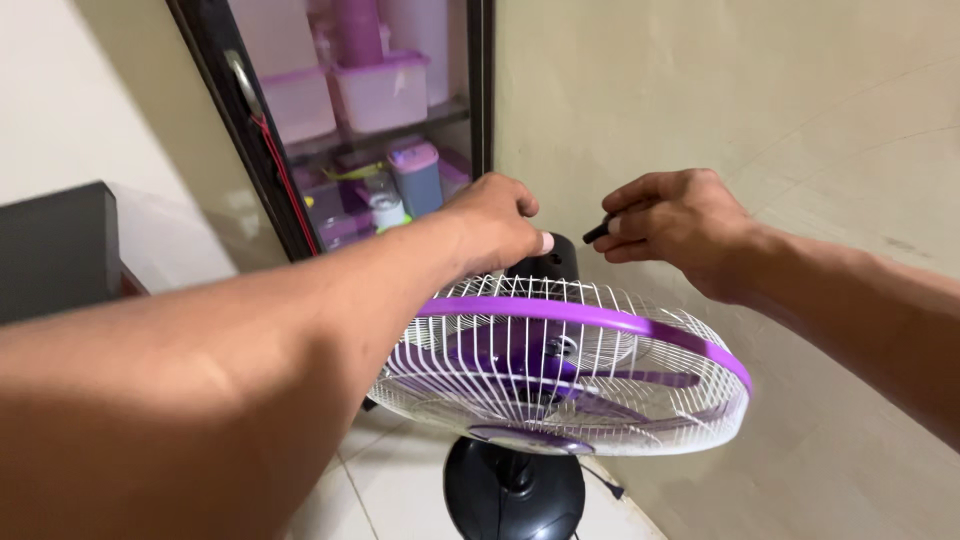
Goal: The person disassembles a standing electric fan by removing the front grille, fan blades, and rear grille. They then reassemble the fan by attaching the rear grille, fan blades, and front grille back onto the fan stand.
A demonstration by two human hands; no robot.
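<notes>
The fan (pixel 560 375) stands on the tiled floor (pixel 385 470) close to a beige wall (pixel 760 110), its white wire cage with a purple rim tilted so the face looks up toward the camera; purple blades show through the wires, and the round black base (pixel 515 495) sits below. The left hand (pixel 495 225) reaches over the top of the cage and rests on the black motor housing (pixel 550 260) behind it, fingers curled down onto it, seemingly to steady the head. The right hand (pixel 675 225) hovers just beside the housing, apart from it, fingers pinched narrow on a small black part (pixel 597 233), perhaps a knob or screw; it is too small to tell which. Holding it this close to the housing suggests it belongs there. Behind the fan stands a dark-framed cabinet (pixel 255 130) with purple and white plastic containers (pixel 385 90) on its shelves.
</notes>
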